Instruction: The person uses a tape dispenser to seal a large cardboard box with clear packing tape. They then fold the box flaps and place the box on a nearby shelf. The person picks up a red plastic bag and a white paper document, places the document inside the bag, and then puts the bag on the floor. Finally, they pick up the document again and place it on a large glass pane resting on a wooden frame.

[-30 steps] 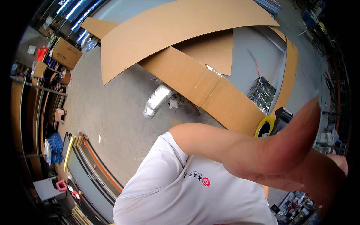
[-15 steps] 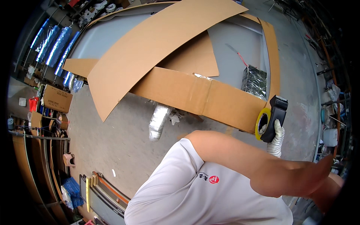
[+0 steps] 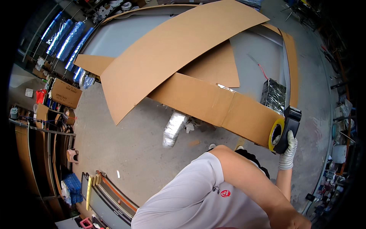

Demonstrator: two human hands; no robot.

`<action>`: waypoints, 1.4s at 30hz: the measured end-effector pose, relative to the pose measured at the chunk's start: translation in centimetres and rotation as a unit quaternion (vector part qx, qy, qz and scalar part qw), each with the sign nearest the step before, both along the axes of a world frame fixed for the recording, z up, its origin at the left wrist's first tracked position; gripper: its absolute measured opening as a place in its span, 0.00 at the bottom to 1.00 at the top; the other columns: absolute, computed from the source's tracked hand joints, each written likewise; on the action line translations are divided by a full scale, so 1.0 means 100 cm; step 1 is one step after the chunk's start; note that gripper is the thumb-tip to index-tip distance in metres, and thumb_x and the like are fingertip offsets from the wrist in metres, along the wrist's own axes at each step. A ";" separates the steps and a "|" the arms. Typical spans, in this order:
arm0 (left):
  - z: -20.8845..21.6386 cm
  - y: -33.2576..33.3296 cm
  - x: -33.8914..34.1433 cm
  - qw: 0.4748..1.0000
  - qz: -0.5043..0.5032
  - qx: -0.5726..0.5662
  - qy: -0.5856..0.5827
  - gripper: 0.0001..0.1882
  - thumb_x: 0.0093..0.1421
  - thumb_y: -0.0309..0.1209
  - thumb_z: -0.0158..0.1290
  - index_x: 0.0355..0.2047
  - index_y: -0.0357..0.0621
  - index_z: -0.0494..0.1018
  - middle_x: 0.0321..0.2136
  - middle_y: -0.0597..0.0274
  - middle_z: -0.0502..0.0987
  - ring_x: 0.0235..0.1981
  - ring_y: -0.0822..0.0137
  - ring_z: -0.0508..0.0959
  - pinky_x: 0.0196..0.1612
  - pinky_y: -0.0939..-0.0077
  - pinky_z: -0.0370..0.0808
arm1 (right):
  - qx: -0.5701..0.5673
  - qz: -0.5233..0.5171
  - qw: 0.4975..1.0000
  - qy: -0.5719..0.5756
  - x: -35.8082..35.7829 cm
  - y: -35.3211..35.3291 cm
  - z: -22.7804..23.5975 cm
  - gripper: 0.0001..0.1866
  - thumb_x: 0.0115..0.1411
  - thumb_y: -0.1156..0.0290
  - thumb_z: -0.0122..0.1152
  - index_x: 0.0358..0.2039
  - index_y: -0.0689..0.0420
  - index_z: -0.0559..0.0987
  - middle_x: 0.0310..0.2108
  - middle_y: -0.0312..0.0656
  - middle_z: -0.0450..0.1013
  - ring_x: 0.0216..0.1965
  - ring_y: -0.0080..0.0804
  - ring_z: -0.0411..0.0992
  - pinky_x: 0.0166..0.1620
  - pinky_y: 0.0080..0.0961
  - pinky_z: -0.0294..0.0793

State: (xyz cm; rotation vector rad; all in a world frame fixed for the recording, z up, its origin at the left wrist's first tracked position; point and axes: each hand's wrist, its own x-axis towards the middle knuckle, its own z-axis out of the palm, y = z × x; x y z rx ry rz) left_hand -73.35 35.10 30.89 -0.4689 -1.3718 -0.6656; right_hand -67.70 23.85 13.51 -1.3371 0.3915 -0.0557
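Observation:
My right hand (image 3: 288,150), in a white striped glove, grips a black tape dispenser (image 3: 292,121) carrying a roll of yellow-edged tape (image 3: 272,134). The dispenser is at the right end of a cardboard strip (image 3: 251,124) along the near side of a large grey panel (image 3: 248,49). My bare left forearm crosses my body. Its left hand (image 3: 299,221) shows only partly at the lower edge, fingers hidden. A broad cardboard sheet (image 3: 171,57) lies slantwise over the panel, above a smaller cardboard piece (image 3: 219,66). A dark plastic-wrapped block (image 3: 274,93) stands inside the right corner.
Beneath the near strip juts a silver-wrapped post (image 3: 174,128). Blue film rolls (image 3: 70,41) hang at the left, above a cardboard box (image 3: 65,93). A pink stool (image 3: 72,155) and blue crates (image 3: 72,187) stand lower left. Cluttered shelving (image 3: 345,126) lines the right.
The view has shifted, so the panel sits further right and slightly lower. My left forearm has swung down, baring part of my right forearm. The dispenser stays near the strip's right end.

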 end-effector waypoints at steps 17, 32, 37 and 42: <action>-0.203 0.258 0.144 0.345 0.543 0.449 0.620 0.23 0.59 0.35 0.49 0.47 0.28 0.61 0.44 0.48 0.66 0.46 0.58 0.70 0.50 0.65 0.70 | -0.717 0.407 0.550 -0.136 0.239 0.070 -0.012 0.35 0.49 0.44 0.55 0.36 0.71 0.70 0.22 0.51 0.73 0.25 0.46 0.73 0.34 0.36 0.73; -0.237 0.437 0.192 0.334 0.598 0.269 0.677 0.12 0.60 0.28 0.47 0.43 0.36 0.67 0.41 0.54 0.74 0.40 0.59 0.77 0.39 0.68 0.80 | -0.772 0.319 0.549 0.018 0.374 0.027 -0.083 0.25 0.52 0.52 0.55 0.39 0.64 0.69 0.29 0.51 0.75 0.33 0.45 0.75 0.41 0.39 0.70; -0.157 0.441 0.181 0.406 0.652 0.257 0.587 0.12 0.60 0.24 0.46 0.42 0.31 0.66 0.41 0.48 0.73 0.40 0.55 0.77 0.38 0.63 0.81 | -0.829 0.184 0.515 -0.116 0.369 0.045 -0.083 0.30 0.47 0.65 0.62 0.48 0.66 0.64 0.48 0.54 0.64 0.49 0.42 0.66 0.51 0.40 0.63; -0.108 0.430 0.157 0.380 0.672 0.202 0.603 0.13 0.58 0.22 0.47 0.44 0.33 0.66 0.42 0.49 0.73 0.41 0.54 0.76 0.38 0.63 0.81 | -0.595 0.398 0.692 0.092 0.306 0.150 -0.066 0.58 0.38 0.47 0.70 0.59 0.67 0.49 0.53 0.55 0.59 0.55 0.46 0.60 0.55 0.39 0.62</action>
